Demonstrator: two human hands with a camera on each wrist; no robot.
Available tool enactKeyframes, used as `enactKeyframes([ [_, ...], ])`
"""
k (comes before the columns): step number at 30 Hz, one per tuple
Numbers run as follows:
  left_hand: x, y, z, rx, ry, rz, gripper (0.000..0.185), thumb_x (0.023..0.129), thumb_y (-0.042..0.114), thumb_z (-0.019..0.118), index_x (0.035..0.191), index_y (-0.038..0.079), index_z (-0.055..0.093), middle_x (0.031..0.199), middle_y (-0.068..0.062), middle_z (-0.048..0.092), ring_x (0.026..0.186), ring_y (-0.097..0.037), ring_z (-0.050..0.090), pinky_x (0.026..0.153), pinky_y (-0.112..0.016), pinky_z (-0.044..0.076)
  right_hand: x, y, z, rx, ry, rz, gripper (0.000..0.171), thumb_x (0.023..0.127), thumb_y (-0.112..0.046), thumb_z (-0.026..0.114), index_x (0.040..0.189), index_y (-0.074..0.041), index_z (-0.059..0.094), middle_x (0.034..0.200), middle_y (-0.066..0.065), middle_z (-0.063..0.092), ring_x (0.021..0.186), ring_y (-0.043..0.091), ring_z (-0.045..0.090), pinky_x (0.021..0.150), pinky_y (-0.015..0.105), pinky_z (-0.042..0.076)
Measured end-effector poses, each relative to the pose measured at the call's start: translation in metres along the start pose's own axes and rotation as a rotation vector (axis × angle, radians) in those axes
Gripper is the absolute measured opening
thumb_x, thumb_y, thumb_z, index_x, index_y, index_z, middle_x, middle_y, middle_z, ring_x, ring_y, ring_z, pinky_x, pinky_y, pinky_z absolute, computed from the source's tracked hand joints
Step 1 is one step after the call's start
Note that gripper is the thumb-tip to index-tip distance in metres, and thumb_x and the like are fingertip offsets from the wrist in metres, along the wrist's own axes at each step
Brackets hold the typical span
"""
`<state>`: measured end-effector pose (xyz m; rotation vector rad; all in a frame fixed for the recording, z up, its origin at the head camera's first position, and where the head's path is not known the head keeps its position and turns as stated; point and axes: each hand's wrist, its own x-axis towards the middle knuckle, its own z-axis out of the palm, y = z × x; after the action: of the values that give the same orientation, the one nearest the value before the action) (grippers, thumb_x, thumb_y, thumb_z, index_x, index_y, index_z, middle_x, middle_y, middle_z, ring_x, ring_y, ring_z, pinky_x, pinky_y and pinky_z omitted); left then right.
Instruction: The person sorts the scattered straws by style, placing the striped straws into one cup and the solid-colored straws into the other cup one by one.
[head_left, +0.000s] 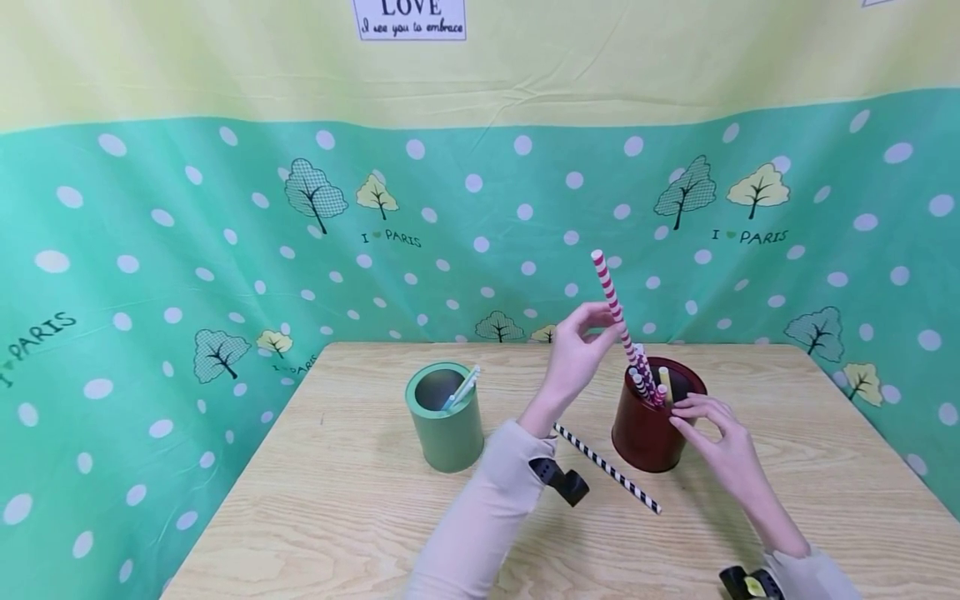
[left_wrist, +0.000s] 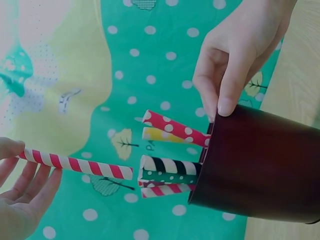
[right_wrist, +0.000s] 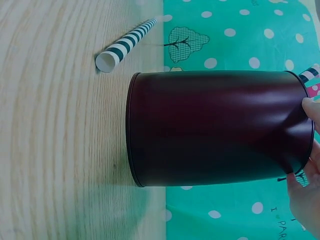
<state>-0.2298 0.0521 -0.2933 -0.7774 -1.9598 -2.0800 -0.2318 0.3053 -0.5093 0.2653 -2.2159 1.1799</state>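
Note:
My left hand pinches a red-and-white striped paper straw near its lower part in the head view. The straw stands tilted, its lower end just over the mouth of a dark red canister. In the left wrist view that end is apart from the straws in the canister: a red dotted straw, a yellow straw, a black-and-white striped straw and several others. At the canister's near right rim, my right hand pinches the edge between thumb and fingers. The canister stands upright on the table.
A black-and-white striped straw lies on the wooden table, left of the red canister. Further left stands a green canister with a few pale straws leaning at its rim. A dotted cloth hangs behind the table.

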Motion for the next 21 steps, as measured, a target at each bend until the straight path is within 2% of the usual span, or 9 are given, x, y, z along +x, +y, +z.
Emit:
enactKeyframes([
  [4,0.0,0.006,0.006,0.012,-0.007,-0.007,0.024,0.081,-0.001,0.058,0.104,-0.007,0.055,0.099,-0.021,0.059,0.088,-0.015,0.057,0.078,-0.021,0.046,0.0,0.001,0.0,-0.002,0.0,0.002,0.018,0.075,-0.013,0.069,0.088,-0.024,0.066,0.105,-0.009,0.057,0.109,0.007,0.042,0.094,0.012,0.024],
  [11,0.004,0.001,0.016,0.036,-0.044,-0.01,0.021,0.082,0.0,0.057,0.103,-0.006,0.057,0.097,-0.02,0.06,0.084,-0.007,0.054,0.077,-0.02,0.047,0.001,0.003,0.0,-0.007,-0.001,0.011,0.018,0.075,-0.014,0.069,0.089,-0.025,0.066,0.106,-0.01,0.057,0.11,0.007,0.042,0.093,0.012,0.024],
  [21,0.002,-0.004,0.022,0.13,-0.075,-0.105,0.023,0.083,0.002,0.057,0.106,-0.003,0.057,0.099,-0.016,0.061,0.088,-0.01,0.056,0.076,-0.016,0.044,0.0,0.0,-0.001,-0.012,-0.005,0.008,0.017,0.076,-0.014,0.068,0.089,-0.025,0.066,0.105,-0.01,0.057,0.109,0.006,0.041,0.093,0.012,0.024],
])
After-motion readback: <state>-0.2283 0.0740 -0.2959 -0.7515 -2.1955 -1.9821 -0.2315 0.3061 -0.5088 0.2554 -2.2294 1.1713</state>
